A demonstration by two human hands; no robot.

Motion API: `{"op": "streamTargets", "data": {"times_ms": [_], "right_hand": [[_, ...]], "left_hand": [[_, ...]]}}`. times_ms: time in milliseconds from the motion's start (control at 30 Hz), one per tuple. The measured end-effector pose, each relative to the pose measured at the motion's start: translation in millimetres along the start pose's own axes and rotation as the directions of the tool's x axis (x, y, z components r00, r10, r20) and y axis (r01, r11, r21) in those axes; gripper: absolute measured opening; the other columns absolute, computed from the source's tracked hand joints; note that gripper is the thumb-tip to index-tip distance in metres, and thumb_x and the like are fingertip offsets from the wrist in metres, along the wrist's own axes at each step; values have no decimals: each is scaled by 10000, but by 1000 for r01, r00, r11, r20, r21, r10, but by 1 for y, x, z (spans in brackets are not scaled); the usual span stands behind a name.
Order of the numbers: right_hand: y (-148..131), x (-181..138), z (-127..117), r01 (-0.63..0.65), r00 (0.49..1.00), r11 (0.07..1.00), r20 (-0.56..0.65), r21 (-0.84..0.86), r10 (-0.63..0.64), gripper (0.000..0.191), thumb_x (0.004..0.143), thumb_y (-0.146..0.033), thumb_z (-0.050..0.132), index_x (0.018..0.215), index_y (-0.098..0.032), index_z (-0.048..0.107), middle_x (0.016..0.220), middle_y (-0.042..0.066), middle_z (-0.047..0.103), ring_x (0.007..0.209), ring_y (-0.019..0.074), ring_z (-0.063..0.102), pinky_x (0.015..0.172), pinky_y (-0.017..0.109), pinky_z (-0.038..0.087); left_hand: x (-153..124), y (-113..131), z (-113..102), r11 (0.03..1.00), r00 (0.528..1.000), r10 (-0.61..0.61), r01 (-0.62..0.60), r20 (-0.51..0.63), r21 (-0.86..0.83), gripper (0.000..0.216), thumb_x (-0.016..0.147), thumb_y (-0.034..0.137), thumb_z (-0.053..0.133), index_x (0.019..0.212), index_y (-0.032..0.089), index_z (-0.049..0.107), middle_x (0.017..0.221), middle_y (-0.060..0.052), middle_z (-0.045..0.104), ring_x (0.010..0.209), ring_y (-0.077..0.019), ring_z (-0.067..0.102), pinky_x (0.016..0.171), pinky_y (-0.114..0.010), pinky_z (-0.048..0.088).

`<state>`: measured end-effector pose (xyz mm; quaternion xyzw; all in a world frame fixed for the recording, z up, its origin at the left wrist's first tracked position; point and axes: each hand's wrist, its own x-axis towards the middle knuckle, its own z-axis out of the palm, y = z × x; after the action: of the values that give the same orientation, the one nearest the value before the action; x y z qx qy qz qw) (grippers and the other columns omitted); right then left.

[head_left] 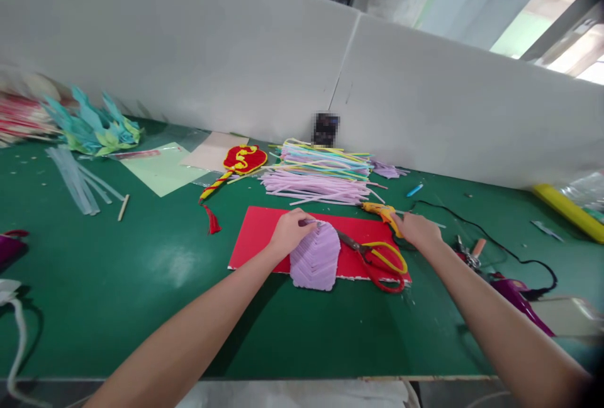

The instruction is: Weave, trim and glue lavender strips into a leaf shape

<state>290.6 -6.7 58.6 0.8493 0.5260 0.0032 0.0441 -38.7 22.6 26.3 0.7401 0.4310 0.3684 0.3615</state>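
Observation:
My left hand has its fingers closed on the top edge of a lilac leaf-shaped piece, made of slanted strips meeting along a middle line. Under that piece lies a red board. At the right my right hand grips the handle of a yellow glue gun, whose nozzle points left over the board's far edge. Between the two hands, scissors with one red and one yellow handle loop rest on the board.
Bundles of lilac and pastel stems lie behind the board. A red-and-yellow fan-shaped craft with a tassel is at the back left, near green paper. A black cable crosses the right side, by a purple tool.

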Motion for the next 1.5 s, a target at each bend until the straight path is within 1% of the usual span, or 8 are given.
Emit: {"op": "streamTargets", "data": {"times_ms": [100,267,433,567,800,933,1300,1500], "right_hand": [[10,0,15,34,999,996,11,84,-35,532,891,-528,272,844,-132,624,865,164,665,811,250,638,684,343,459],[7,-7,33,133,981,962,-173,237,-93,411,868,-492,366,883,-144,584,935,146,634,896,246,596,754,334,429],[8,-12,39,79,972,939,-235,336,2,410,897,-435,291,946,-126,555,932,159,632,849,246,597,707,331,417],[12,-16,31,39,959,898,-270,437,90,471,917,-444,189,1076,-115,485,890,147,651,765,233,612,663,322,419],[2,-24,-1,197,889,839,-453,507,65,479,905,-454,254,1221,-139,428,985,148,642,861,254,601,739,350,423],[-10,-28,-2,217,906,857,-423,468,2,470,905,-442,253,1223,-152,441,1106,158,610,975,266,577,781,356,422],[-37,-50,-15,61,915,808,-355,586,189,603,798,-608,407,1186,-151,466,1111,170,592,994,303,560,801,372,423],[-66,-61,1,73,850,697,-411,713,331,516,812,-504,442,1170,-133,467,1052,175,603,961,305,580,806,383,432]], "left_hand": [[1,0,-3,998,999,-39,39,14,-47,168,768,309,598,815,177,691,837,-28,670,790,-156,607,709,-248,443],[2,4,-8,990,989,-134,136,63,-26,260,749,407,597,845,186,695,882,-36,705,808,-186,617,716,-274,445],[-2,9,-6,991,987,-136,134,86,27,233,751,398,590,809,197,692,850,-24,711,803,-186,620,723,-272,443],[-6,8,-1,982,998,-26,14,60,187,134,760,284,583,796,192,674,852,-35,688,821,-188,602,741,-285,434],[-7,6,0,961,998,-14,-4,61,276,103,763,277,597,786,199,659,859,-40,654,871,-203,560,778,-317,425],[-7,6,0,964,998,32,-44,50,262,95,758,266,609,797,188,646,859,-42,631,876,-204,553,780,-315,427],[-1,12,-4,941,993,109,-91,-37,325,206,879,292,455,899,179,626,948,-62,598,951,-201,541,868,-325,416],[32,21,7,823,950,186,-290,251,489,364,940,272,297,918,179,648,975,-65,624,972,-182,555,870,-291,407]]}}
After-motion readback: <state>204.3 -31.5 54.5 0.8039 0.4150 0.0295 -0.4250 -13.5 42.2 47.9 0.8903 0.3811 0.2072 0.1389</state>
